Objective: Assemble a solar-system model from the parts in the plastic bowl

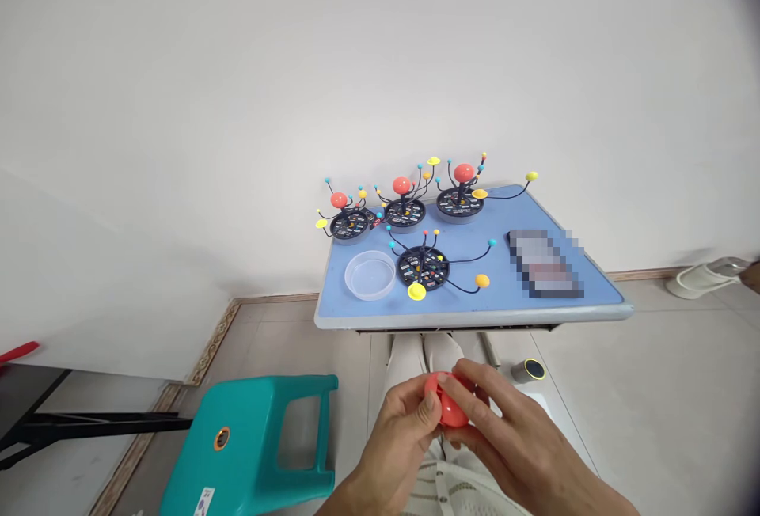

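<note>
Over my lap, a glossy red ball (454, 411) is held between both hands. My left hand (404, 429) grips its left side, thumb pressed near a slot or gap in it. From the right, my right hand (504, 421) has its fingers wrapped over the ball. Beyond them on the blue table stands a solar system model (423, 267) with a black round base, curved arms and small coloured balls, but no large red ball on its post. Left of it sits a shallow clear plastic dish (369, 275).
Along the table's (475, 306) back edge stand three models with red balls: a left one (349, 223), a middle one (404, 211) and a right one (461, 201). A blurred-out phone-like object (543, 263) lies at right. A teal stool (237, 445) is at lower left; a grey cylinder (527, 370) is on the floor.
</note>
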Available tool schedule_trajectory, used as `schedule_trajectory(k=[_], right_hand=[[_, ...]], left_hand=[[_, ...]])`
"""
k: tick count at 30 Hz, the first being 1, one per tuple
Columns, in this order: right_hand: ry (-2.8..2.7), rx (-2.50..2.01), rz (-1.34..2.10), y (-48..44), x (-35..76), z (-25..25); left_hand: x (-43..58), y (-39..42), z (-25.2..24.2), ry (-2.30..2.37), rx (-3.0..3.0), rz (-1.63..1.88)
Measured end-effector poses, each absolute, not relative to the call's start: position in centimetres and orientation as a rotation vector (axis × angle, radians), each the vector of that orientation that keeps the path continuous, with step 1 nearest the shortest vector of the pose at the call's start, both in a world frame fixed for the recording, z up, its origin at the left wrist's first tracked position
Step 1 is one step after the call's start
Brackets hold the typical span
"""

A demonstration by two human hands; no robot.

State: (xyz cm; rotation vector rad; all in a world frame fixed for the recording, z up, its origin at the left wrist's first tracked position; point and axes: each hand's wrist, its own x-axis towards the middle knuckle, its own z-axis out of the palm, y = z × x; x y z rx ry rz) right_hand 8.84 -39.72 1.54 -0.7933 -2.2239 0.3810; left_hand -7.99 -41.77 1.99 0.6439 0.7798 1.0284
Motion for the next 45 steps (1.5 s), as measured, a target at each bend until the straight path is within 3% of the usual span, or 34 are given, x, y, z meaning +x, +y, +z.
schedule_trajectory(k=[13, 19, 25, 28, 39, 45], right_hand=[[-2.233, -0.657, 0.189, -39.5, 9.0, 1.8], [-2.132, -0.769, 0.075, -40.1, 8.9, 1.6], [-2.033, -0.797, 0.419, -40.2, 8.5, 0.8], [-2.091, -0.801, 0.390, -40.2, 8.3, 1.4], [-2.566, -0.563, 0.047, -38.2, 10.1, 2.2], [-2.598, -0.577, 0.090, -37.2, 10.1, 1.4]], left_hand=[[-8.1, -41.4, 2.4, 0.689, 0.725, 0.934], [-7.8, -41.7, 2.7, 0.762, 0.873, 1.071], [-7.9, -42.3, 2.5, 0.943, 1.062, 1.139], [-8.2, -42.4, 2.4, 0.961, 1.125, 1.144], [-7.9, -41.7, 1.5, 0.873, 0.875, 0.993], [-7.6, -40.8, 1.0, 0.777, 0.567, 0.954]])
